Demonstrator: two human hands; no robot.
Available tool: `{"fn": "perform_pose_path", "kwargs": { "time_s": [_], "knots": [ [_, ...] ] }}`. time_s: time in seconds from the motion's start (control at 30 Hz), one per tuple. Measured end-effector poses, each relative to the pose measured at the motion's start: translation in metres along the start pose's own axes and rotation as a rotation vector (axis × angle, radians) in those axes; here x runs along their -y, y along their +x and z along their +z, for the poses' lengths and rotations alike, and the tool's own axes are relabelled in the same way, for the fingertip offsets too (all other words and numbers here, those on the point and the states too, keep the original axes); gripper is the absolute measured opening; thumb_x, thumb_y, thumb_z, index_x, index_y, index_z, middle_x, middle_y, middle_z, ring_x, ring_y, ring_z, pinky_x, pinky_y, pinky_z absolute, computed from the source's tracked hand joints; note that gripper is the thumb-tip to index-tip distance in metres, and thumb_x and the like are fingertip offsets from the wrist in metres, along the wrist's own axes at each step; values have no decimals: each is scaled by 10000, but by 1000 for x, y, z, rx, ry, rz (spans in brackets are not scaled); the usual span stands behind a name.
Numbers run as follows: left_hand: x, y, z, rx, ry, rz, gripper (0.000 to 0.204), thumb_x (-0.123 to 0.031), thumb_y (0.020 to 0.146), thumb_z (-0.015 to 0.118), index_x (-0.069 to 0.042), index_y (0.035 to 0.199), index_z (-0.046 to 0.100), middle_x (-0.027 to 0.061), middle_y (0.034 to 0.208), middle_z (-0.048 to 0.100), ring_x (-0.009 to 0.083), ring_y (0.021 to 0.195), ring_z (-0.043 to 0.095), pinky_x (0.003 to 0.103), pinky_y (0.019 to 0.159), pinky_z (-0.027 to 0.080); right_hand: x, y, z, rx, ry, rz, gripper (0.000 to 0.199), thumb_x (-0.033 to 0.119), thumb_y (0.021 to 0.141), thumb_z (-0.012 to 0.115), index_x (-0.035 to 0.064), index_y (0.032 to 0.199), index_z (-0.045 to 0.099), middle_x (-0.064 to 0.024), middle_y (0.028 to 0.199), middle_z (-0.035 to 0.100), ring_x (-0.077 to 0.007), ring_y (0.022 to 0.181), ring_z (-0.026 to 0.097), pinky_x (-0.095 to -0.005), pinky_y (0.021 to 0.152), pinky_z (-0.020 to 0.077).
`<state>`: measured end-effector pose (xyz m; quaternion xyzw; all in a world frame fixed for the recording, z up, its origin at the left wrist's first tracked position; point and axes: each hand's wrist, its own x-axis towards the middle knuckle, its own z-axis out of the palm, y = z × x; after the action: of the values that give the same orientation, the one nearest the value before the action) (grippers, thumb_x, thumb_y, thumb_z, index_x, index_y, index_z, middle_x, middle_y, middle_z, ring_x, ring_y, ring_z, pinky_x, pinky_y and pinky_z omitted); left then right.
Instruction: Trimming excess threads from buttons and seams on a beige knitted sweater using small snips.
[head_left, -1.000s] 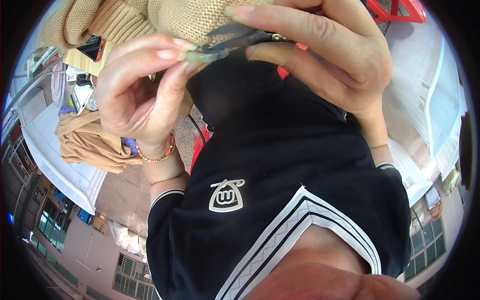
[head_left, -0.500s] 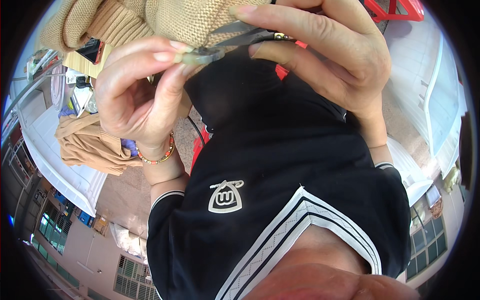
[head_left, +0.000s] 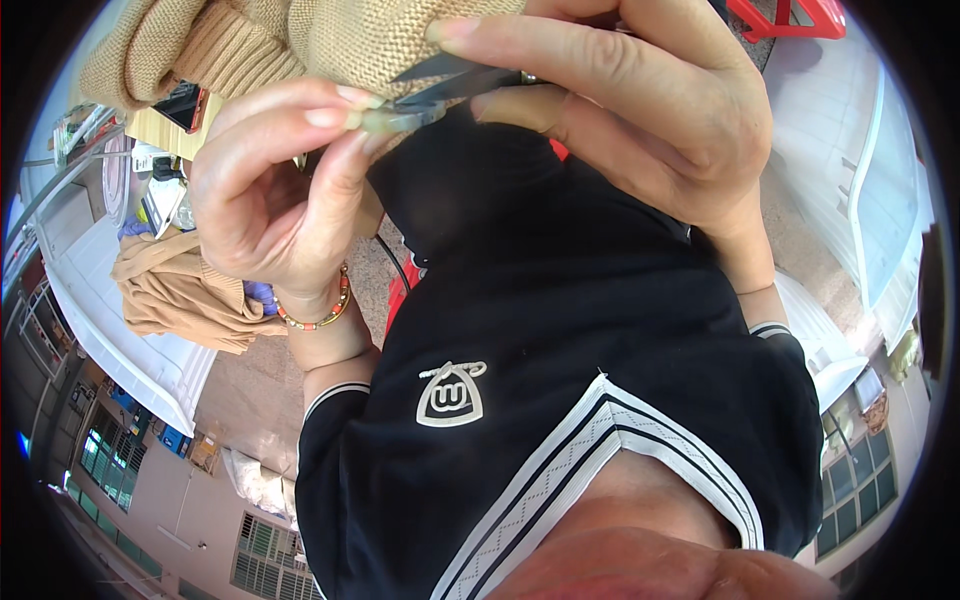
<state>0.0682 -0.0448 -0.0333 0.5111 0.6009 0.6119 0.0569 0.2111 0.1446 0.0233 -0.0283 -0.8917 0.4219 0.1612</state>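
Observation:
My left hand pinches a small, flat, glossy greyish piece between thumb and fingertips; its exact kind is unclear. Small dark-bladed snips lie between the thumb and fingers of my right hand. Their two blades are parted and point left, with the lower one at the upper edge of the glossy piece. Right behind both hands is a beige knitted garment, bunched at the top of the view.
Another tan knitted garment hangs over a white plastic bin at the left. A phone lies on a wooden surface beyond my left hand. Large whitish bins stand at the right, near a red plastic stool.
My right hand has moved a little left with the snips, bringing their blades over the glossy piece. My left hand has stayed nearly in place.

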Motion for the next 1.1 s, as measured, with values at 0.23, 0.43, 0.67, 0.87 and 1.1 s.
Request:
{"fn": "perform_pose_path", "kwargs": {
  "time_s": [0.23,0.43,0.67,0.87,1.1],
  "knots": [
    [0,-1,4,-52,-54,-11,272,108,769,702,37,989,559,206,905,624,233,786,663,288,704,563,1,0,6,-45,-8,-37,275,50,708,812,-1,962,721,-55,767,552,-151,630,546,-259,532,419],
    [2,2,6,-47,-62,19,253,109,764,701,42,973,574,205,904,626,237,778,662,288,699,561,1,-1,1,-36,-19,-22,288,41,694,818,-10,961,722,-57,769,561,-150,633,547,-252,547,425],
    [-20,0,-30,127,212,-143,179,91,697,693,45,870,683,167,846,662,205,749,626,258,649,488,-13,-9,1,-272,124,25,343,2,718,799,-31,1046,704,-60,831,588,-118,691,534,-223,605,396],
    [-21,11,-57,414,227,-274,189,74,702,678,59,889,693,149,845,655,192,751,615,244,646,461,-52,-21,4,-434,136,-64,375,-6,716,798,-26,1075,691,-47,848,582,-106,733,519,-217,645,387],
    [-36,36,-33,299,379,-181,257,-7,694,736,44,943,695,125,848,654,164,687,571,246,622,416,-37,-20,-2,-347,278,123,358,32,760,788,-23,1097,683,-30,831,610,-91,742,516,-218,647,384]
  ]
}}
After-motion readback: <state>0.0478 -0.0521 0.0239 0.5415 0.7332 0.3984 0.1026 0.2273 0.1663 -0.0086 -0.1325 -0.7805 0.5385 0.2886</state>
